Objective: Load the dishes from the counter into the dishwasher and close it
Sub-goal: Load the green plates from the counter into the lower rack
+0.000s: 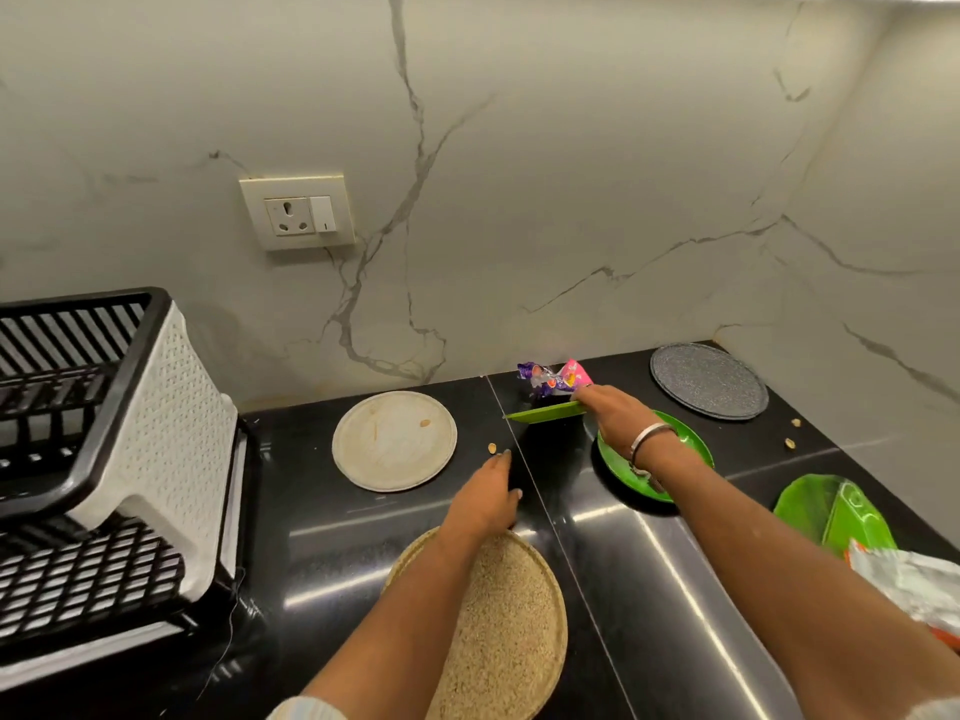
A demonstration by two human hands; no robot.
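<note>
Backsplash wall (519, 148): pale marble-look slab, grey veins, meeting a side wall (893, 226) at a corner on the right. Cream socket-and-switch plate (297, 212) mounted left of centre. Countertop (311, 537) — glossy black stone, one seam running front to back, bright streaks of reflected overhead light.

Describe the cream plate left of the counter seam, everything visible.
The cream plate is round and shallow with a low raised rim, matte, possibly plastic or melamine. It lies flat on the black counter, right of the dish rack. It is dirty: brownish smears near the centre and a small nut-like crumb toward its right side. Neither hand touches it; the left hand is just to its right.
</note>
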